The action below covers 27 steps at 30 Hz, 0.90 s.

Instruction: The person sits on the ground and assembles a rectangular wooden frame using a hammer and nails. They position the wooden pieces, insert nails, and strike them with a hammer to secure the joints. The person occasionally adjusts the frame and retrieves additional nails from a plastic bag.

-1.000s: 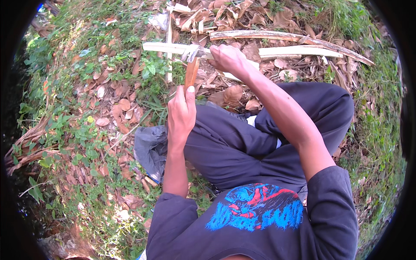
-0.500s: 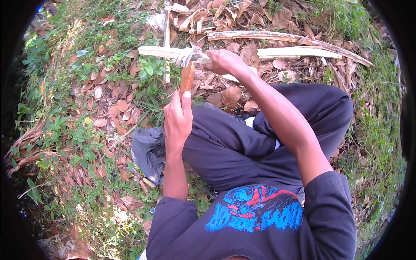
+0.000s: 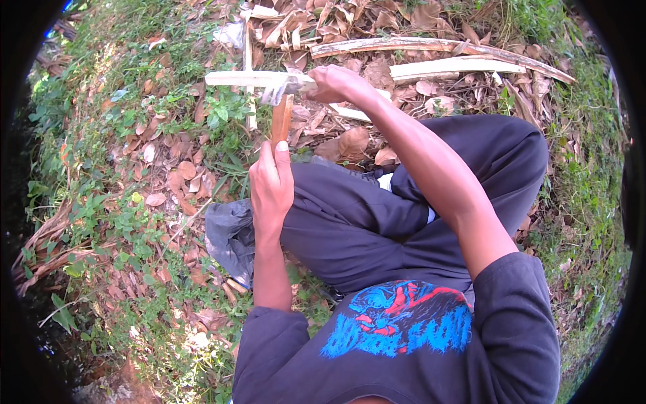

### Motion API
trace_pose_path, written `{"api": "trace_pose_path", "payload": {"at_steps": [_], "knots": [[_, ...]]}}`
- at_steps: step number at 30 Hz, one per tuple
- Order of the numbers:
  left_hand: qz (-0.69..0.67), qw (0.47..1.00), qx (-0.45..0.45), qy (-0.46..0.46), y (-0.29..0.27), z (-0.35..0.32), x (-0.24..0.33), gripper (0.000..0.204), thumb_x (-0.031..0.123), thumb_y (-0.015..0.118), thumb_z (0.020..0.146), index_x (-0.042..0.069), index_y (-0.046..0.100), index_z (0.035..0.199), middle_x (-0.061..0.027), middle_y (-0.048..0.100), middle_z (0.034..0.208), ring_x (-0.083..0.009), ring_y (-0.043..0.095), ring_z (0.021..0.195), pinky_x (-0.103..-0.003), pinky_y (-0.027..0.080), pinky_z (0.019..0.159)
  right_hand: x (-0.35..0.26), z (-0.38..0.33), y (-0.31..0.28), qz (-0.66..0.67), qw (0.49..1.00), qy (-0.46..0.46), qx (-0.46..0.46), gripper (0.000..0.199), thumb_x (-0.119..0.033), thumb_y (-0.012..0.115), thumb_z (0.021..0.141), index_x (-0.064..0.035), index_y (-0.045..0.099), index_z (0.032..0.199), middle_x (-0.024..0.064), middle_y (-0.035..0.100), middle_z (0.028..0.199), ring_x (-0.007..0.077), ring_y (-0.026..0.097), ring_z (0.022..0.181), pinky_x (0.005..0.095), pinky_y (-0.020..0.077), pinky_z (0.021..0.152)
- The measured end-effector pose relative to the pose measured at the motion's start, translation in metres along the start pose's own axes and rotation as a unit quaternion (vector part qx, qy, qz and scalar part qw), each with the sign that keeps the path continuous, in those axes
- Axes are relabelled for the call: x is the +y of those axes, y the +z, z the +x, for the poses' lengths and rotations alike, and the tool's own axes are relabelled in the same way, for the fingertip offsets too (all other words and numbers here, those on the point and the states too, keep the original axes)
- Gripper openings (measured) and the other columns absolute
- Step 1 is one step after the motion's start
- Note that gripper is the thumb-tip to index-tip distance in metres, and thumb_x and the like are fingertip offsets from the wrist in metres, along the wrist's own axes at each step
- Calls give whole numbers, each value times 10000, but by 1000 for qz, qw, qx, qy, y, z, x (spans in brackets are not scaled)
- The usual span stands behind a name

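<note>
My left hand (image 3: 270, 178) is closed round the lower part of a brown wooden handle (image 3: 281, 121), its thumb lying along it. At the handle's top is a greyish wrapped or metal head (image 3: 277, 91); its exact kind I cannot make out. A pale wooden strip (image 3: 235, 79) lies crosswise at that head, pointing left. My right hand (image 3: 336, 85) is closed at the strip's right end, just right of the head. Its fingers partly hide what they grip.
Beyond my hands, a long curved strip with bark (image 3: 417, 44) and a pale split piece (image 3: 457, 66) lie on dry leaves. Another thin pale strip (image 3: 248, 54) lies behind the crosswise one. A dark plastic bag (image 3: 229, 232) rests beside my left forearm. My crossed legs (image 3: 363, 222) are close below.
The view has shifted a little, so the ground and both hands appear slightly further left and up. The crosswise strip now lies more level. Both hands keep their grips.
</note>
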State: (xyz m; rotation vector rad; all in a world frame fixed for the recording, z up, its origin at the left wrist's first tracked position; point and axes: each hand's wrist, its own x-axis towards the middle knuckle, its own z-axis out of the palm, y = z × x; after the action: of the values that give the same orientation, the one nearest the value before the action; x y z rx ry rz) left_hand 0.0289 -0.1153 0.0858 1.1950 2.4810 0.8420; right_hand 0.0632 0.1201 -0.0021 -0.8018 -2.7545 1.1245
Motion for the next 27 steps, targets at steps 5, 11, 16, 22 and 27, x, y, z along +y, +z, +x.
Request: {"api": "trace_pose_path", "payload": {"at_steps": [5,11,16,22,27], "knots": [[1,999,-1,34,-7,4,5,391,295,434,1086,-59,526,948,-286,550,676,-507,570,655,-530,408,586,2,2,-3,-22,998,5,-54,419,-348,607,899,-6,639,1139,234,705,1079,366,691,1021,469,550,906],[-1,1000,-12,-7,-6,2,6,405,312,416,1091,-47,519,935,-264,574,681,-494,587,659,-529,420,601,-1,2,-5,-32,997,10,-67,406,-358,618,933,0,610,1123,244,709,998,380,705,956,488,564,847],[-42,999,28,13,-22,0,18,402,318,416,1091,-34,514,924,-217,566,649,-444,604,627,-505,425,575,-2,-1,-1,-36,998,9,-57,356,-319,623,928,-4,600,1094,253,701,932,400,702,911,500,561,803],[-64,998,26,2,-18,-1,15,440,361,416,1093,-45,550,993,-148,586,681,-288,583,600,-395,428,549,-5,0,-13,-41,995,21,-87,388,-334,621,915,6,591,1099,269,691,933,414,689,901,502,547,805],[-63,998,20,-13,-14,-2,8,431,338,421,1089,-63,553,1000,-232,656,728,-410,668,668,-462,484,610,-6,-1,-15,-20,995,24,-97,386,-328,619,907,11,594,1089,265,699,958,389,695,933,501,545,832]]}}
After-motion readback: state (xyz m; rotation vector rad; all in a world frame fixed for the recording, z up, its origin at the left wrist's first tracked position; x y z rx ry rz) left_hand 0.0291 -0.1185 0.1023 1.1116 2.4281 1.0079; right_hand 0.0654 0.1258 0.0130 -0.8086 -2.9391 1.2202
